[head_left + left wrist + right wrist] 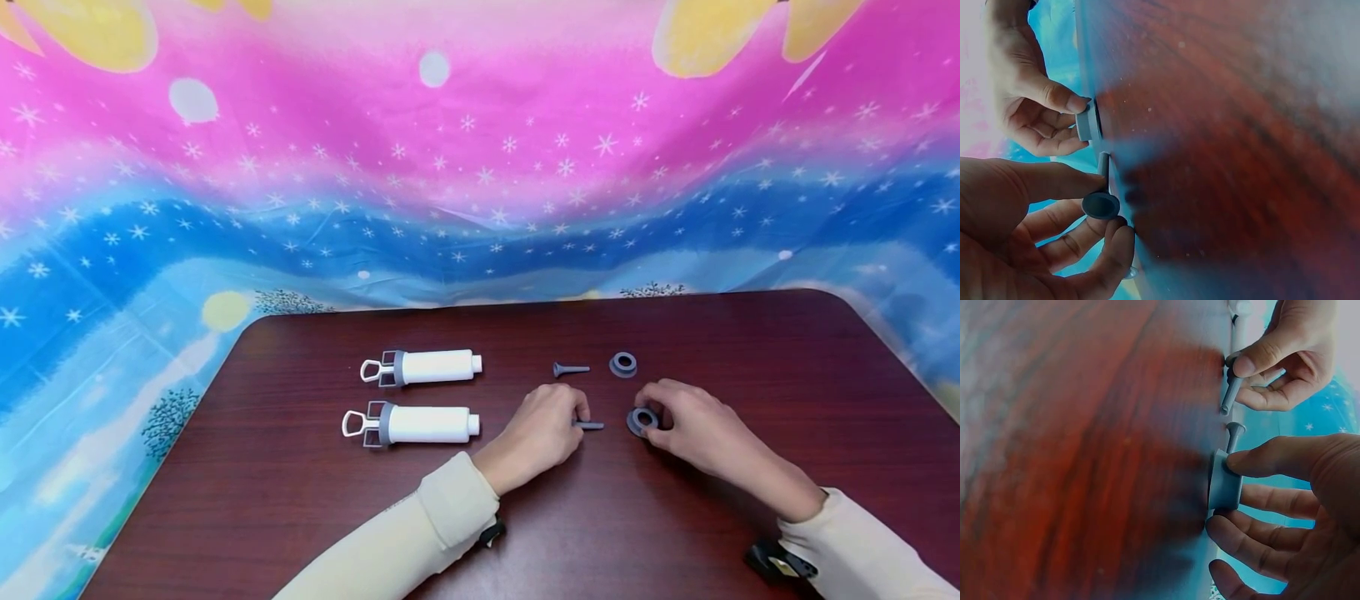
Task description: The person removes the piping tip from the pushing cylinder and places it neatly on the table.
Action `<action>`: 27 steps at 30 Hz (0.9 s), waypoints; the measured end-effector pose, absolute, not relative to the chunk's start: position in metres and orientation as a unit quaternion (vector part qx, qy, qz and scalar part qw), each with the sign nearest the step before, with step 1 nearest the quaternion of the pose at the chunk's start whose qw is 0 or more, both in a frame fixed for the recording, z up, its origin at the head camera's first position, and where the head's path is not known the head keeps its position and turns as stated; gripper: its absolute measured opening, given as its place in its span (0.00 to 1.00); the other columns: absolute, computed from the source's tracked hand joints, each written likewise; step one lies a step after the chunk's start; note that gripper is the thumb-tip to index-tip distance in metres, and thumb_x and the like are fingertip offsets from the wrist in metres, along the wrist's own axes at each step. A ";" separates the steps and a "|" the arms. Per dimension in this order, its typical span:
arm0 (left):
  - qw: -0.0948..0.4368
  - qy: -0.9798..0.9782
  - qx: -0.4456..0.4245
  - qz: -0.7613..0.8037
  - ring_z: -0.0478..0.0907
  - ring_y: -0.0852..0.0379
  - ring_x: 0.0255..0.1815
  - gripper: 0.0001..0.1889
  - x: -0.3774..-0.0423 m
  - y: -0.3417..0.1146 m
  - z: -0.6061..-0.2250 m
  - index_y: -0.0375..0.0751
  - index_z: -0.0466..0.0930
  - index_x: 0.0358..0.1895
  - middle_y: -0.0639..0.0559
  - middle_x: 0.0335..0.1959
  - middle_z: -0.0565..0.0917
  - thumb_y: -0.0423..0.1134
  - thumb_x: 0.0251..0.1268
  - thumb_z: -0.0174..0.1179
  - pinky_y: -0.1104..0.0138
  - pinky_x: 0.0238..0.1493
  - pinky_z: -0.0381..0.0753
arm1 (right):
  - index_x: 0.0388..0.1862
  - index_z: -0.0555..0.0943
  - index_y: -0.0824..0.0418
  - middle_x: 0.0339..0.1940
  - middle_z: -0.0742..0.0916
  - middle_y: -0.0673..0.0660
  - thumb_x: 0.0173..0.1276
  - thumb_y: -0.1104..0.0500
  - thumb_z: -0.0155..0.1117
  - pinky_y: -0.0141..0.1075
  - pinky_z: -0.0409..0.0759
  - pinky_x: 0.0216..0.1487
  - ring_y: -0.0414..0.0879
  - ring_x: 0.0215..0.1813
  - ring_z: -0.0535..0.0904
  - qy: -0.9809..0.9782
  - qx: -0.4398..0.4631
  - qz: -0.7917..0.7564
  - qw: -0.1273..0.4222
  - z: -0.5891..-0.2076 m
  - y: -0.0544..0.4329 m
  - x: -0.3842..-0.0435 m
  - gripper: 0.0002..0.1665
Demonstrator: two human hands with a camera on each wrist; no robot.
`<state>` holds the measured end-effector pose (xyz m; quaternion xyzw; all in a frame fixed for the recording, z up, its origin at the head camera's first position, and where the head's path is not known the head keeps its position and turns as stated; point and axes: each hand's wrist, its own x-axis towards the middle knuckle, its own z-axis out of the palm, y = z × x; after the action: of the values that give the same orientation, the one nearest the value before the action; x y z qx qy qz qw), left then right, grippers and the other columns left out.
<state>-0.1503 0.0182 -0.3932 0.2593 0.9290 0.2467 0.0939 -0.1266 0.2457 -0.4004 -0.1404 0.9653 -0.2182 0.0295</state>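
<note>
My left hand (pixel 542 429) pinches a small grey nozzle (pixel 591 426) between thumb and fingers, low over the table. In the left wrist view the flared end of that nozzle (pixel 1100 205) faces the camera and its thin tube points toward the other hand. To the right, my right hand (pixel 701 425) holds a grey flanged ring (pixel 642 422) by its rim, thumb on the near side. In the right wrist view the ring (pixel 1226 481) stands at the tabletop between thumb and fingers. A gap separates the nozzle tip from the ring.
Behind the hands lie a second grey nozzle (pixel 572 369) and a second flanged ring (pixel 623 364). Two white syringe-like cylinders (pixel 438 367) with grey collars and loop handles lie to the left. A patterned cloth (pixel 480 167) hangs behind the dark wooden table (pixel 262 500).
</note>
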 end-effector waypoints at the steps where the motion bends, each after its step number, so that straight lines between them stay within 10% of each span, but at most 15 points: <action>1: 0.097 0.929 0.258 0.246 0.76 0.63 0.32 0.07 -0.150 0.018 -0.393 0.44 0.89 0.41 0.56 0.34 0.87 0.29 0.66 0.65 0.72 0.39 0.78 | 0.48 0.85 0.58 0.37 0.83 0.49 0.62 0.62 0.76 0.37 0.70 0.29 0.39 0.31 0.72 0.966 -0.140 -0.217 0.030 -0.401 0.246 -0.127 0.15; 27: 0.105 0.931 0.252 0.241 0.79 0.62 0.36 0.07 -0.150 0.016 -0.392 0.44 0.88 0.40 0.55 0.37 0.87 0.28 0.68 0.64 0.72 0.41 0.79 | 0.46 0.84 0.58 0.38 0.83 0.51 0.62 0.62 0.76 0.38 0.71 0.30 0.40 0.31 0.73 0.966 -0.144 -0.212 0.038 -0.400 0.244 -0.128 0.14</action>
<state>-0.1504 0.0164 -0.3915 0.2523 0.9311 0.2413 0.1052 -0.1276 0.2443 -0.4004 -0.1436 0.9660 -0.2117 0.0384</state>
